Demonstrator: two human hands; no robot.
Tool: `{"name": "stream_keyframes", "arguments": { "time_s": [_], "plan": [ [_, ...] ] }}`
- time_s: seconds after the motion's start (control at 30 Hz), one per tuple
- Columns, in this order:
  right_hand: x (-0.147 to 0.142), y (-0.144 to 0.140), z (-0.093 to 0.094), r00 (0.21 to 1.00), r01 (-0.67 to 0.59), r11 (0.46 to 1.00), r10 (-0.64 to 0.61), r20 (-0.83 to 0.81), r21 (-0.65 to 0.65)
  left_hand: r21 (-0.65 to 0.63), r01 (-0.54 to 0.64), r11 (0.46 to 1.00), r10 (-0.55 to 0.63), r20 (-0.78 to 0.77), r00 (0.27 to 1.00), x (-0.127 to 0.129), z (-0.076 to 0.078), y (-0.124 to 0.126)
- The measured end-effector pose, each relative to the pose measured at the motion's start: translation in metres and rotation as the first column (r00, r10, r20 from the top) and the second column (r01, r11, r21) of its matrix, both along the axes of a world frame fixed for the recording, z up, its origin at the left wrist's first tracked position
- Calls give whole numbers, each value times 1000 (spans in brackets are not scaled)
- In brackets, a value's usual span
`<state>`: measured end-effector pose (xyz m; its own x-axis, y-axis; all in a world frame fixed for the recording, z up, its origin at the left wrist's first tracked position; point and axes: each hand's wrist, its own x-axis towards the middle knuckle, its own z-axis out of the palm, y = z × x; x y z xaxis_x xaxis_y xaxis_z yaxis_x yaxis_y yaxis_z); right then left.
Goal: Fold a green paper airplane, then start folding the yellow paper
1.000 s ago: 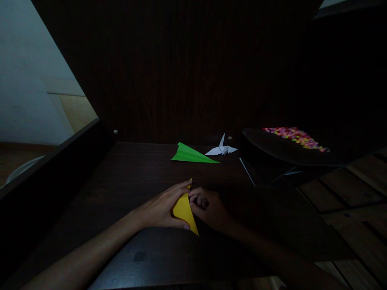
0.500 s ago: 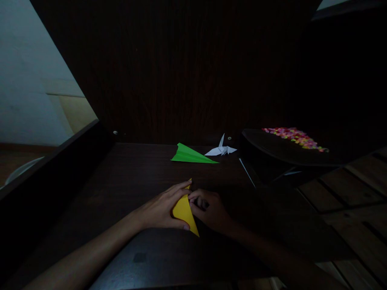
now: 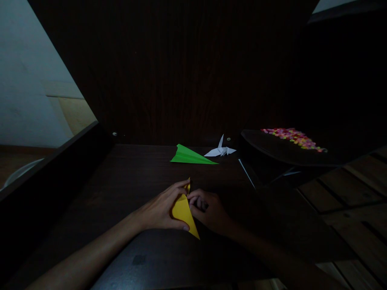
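Observation:
A yellow piece of folded paper (image 3: 183, 211) lies on the dark desk, narrowing to a sharp point toward me. My left hand (image 3: 161, 204) rests across its left side, thumb near the lower tip and fingers over the upper end, gripping it. On the opposite edge my right hand (image 3: 208, 209) has its fingers curled, with thumb and index pinching the paper's right side. Beyond the hands lies a green paper plane (image 3: 190, 156), pointing right. Close behind its tip sits a white paper crane (image 3: 220, 151).
On the right, a dark rounded ledge (image 3: 272, 151) carries a heap of small pink, red and yellow pieces (image 3: 294, 138). A thin white strip (image 3: 246, 173) lies below it. A raised dark side board (image 3: 54, 153) borders the desk on the left, and a tall panel (image 3: 181, 72) stands behind.
Both hands stay almost in place. The yellow paper's upper part looks slightly more spread between the fingers, and its lower tip sits a touch nearer to me. The view has shifted slightly.

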<state>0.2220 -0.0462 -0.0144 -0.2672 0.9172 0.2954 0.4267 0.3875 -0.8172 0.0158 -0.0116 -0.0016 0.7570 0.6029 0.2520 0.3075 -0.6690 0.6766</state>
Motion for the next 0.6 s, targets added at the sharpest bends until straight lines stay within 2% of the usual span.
{"name": "stream_keyframes", "arguments": {
  "time_s": [0.27, 0.6],
  "plan": [
    [0, 2, 3, 1000, -25, 999, 25, 15, -41, -4, -1, 1000, 1, -13, 1000, 0, 1, 0],
    [3, 2, 9, 991, -63, 996, 55, 125, 65, -4, 21, 1000, -21, -24, 999, -1, -1, 1]
  ]
}}
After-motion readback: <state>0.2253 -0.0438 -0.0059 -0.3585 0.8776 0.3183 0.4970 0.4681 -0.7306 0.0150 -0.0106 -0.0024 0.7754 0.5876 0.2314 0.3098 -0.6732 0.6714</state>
